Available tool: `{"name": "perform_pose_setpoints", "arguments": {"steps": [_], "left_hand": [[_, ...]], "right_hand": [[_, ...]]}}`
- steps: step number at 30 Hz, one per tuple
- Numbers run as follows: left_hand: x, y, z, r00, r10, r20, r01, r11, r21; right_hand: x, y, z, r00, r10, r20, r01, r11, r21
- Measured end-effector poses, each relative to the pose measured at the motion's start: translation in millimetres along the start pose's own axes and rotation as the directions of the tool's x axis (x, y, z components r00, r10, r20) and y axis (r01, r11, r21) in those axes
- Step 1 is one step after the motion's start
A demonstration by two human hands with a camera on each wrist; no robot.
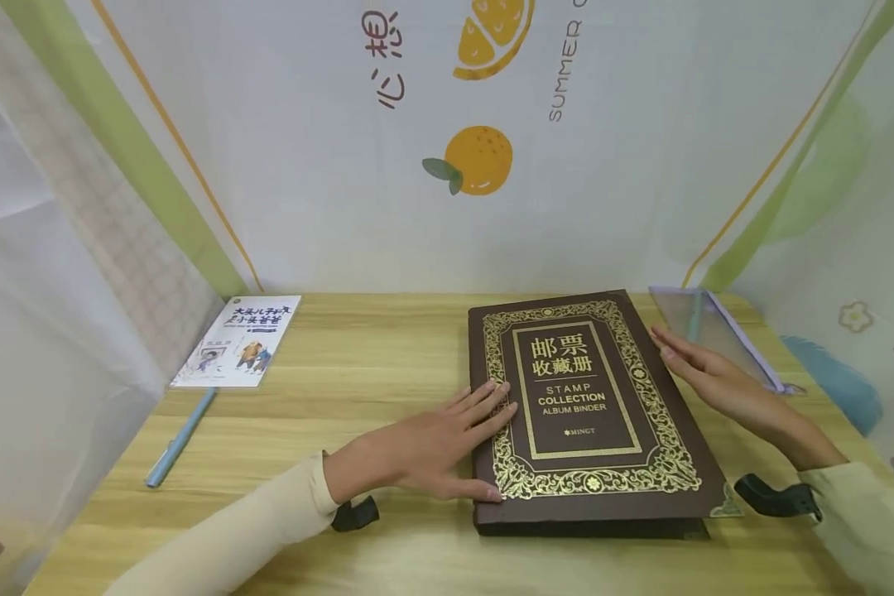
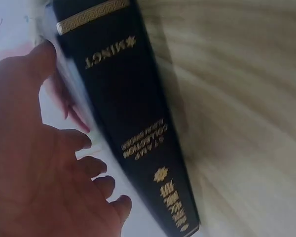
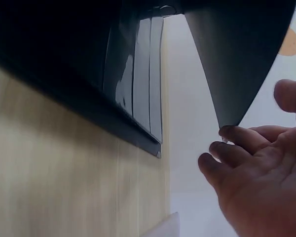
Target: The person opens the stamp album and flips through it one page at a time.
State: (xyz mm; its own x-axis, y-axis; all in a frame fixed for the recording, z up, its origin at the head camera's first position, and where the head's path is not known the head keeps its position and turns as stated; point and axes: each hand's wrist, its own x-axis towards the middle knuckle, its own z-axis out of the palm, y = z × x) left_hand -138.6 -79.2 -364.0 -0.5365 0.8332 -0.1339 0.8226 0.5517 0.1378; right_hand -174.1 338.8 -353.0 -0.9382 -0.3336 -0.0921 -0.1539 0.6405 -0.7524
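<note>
A dark brown stamp album (image 1: 581, 439) with gold ornament lies on the wooden table, its front cover tilted up a little on the right side. My left hand (image 1: 447, 443) rests with spread fingers on the cover along the spine side. The album's spine (image 2: 123, 98) with gold lettering shows in the left wrist view. At the cover's raised right edge is my right hand (image 1: 723, 389), its fingers extended and fingertips right at the cover's corner. Below the lifted cover (image 3: 237, 54), clear-pocketed pages (image 3: 143, 84) show in the right wrist view; the thumb stands apart from the cover.
Behind the right hand lies a lilac-edged zip pouch (image 1: 737, 331) with a pale green strip inside. At the far left, a white picture booklet (image 1: 242, 343) overlaps a blue pen (image 1: 182, 439). A printed curtain (image 1: 328, 207) hangs behind the table and at both sides.
</note>
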Motion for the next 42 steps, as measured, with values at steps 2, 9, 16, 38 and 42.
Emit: {"name": "perform_pose_setpoints", "arguments": {"steps": [2,9,16,38,42], "left_hand": [[2.3,1.5,3.5,1.0,0.016,0.005,-0.016,1.0,-0.014],[2.2,0.6,8.3,1.0,0.015,-0.004,-0.015,0.999,-0.049],[-5.4,-2.8,10.0,1.0,0.014,0.0,-0.014,0.995,-0.098],[35.6,50.2,-88.7,0.887,-0.424,-0.182,0.257,0.782,-0.568],[54.9,68.2,-120.9,0.861,-0.486,-0.15,0.315,0.741,-0.593]], "right_hand": [[-1.0,1.5,0.6,1.0,0.014,0.019,-0.015,0.999,0.028],[-3.1,1.0,-0.9,0.997,0.034,0.072,-0.04,0.996,0.079],[3.2,-16.3,-0.7,0.989,-0.127,0.075,0.085,0.906,0.416],[30.0,-148.8,8.5,0.988,-0.15,0.029,0.125,0.902,0.412],[33.9,-159.2,13.4,0.986,-0.166,0.026,0.142,0.908,0.395]]}}
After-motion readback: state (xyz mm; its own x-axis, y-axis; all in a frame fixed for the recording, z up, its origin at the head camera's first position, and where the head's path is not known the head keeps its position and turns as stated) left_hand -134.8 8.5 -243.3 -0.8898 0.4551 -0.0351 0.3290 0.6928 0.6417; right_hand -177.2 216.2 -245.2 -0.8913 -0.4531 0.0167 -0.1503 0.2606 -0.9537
